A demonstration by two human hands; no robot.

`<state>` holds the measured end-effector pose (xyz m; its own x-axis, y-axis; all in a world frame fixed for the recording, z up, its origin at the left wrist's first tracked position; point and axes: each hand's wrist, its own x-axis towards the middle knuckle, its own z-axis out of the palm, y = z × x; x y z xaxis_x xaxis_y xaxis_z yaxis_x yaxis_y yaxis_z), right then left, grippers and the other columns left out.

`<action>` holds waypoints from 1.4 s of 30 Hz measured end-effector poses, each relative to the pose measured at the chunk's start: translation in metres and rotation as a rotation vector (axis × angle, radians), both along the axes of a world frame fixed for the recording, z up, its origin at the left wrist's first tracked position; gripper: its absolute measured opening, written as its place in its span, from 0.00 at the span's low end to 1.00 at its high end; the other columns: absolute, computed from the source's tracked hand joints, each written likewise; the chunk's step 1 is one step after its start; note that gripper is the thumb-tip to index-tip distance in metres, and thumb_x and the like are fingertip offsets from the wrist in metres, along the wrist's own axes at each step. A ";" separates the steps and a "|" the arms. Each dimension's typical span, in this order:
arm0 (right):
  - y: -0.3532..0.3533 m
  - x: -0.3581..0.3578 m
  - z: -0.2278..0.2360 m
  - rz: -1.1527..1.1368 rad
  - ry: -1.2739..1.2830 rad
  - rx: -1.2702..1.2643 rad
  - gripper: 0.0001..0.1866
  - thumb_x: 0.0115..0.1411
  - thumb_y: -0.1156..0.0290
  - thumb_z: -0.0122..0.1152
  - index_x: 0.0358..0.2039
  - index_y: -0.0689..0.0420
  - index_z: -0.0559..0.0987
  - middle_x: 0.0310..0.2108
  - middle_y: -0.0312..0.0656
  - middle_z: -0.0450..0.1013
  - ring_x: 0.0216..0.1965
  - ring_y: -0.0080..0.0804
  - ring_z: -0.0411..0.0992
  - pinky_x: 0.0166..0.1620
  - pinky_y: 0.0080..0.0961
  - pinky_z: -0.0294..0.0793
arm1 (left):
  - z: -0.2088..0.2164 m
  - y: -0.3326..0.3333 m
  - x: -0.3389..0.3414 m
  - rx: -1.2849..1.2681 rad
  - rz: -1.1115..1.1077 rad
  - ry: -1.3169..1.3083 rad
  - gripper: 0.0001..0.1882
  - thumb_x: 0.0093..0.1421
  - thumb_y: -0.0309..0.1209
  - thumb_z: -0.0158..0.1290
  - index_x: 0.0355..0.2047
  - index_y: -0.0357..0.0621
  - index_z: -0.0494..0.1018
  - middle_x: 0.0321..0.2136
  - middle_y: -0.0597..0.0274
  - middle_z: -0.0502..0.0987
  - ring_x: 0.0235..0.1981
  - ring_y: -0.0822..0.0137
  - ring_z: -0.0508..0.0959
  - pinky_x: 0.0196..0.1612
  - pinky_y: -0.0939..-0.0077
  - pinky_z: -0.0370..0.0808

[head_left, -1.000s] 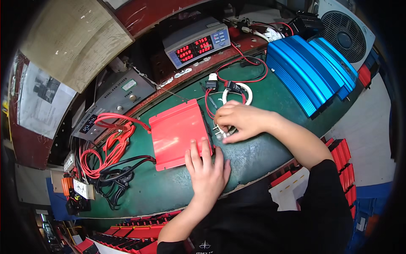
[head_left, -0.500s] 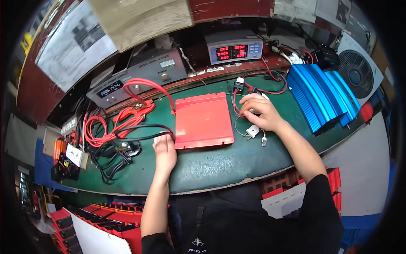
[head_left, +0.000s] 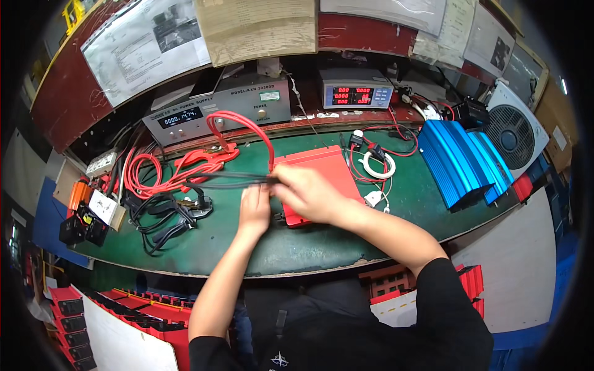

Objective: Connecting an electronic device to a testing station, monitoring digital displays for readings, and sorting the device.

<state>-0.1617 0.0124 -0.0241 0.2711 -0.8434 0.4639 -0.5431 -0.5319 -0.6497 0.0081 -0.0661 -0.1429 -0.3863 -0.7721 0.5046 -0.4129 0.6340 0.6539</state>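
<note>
A flat red metal box [head_left: 325, 176] lies on the green bench, turned slightly. My right hand [head_left: 309, 193] reaches across it, fingers closed on black cables [head_left: 238, 181] beside its left edge. Just below, my left hand [head_left: 255, 209] has its fingers pressed together at the same spot; what they grip is hidden by the cables and my right hand. A thick red cable [head_left: 242, 117] arches from the box's far left corner toward red clamps [head_left: 207, 154]. The black cables run left, blurred by motion.
Behind stand a grey power supply [head_left: 216, 111] and a small meter [head_left: 356, 89] with red digits. Blue metal housings [head_left: 455, 161] and a fan [head_left: 516, 127] are at right. A white plug [head_left: 373, 198] lies beside the box; tangled black leads [head_left: 164, 222] lie left.
My right hand has left the white cord beside the box and crossed left to the black cables. The box now sits more tilted. My left hand stays near the box's left edge.
</note>
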 end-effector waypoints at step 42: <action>-0.003 -0.090 0.014 -0.288 0.841 0.048 0.23 0.59 0.55 0.63 0.22 0.64 0.72 0.21 0.52 0.71 0.24 0.52 0.70 0.30 0.44 0.68 | 0.025 0.200 0.001 1.167 -0.490 0.558 0.17 0.72 0.39 0.45 0.43 0.35 0.72 0.37 0.57 0.78 0.33 0.70 0.81 0.38 0.74 0.79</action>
<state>-0.2521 0.0091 -0.0098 0.2802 -0.9449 0.1691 -0.9590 -0.2833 0.0061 0.0089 0.1334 -0.1178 -0.7008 -0.6958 -0.1573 0.1805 -0.3863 0.9045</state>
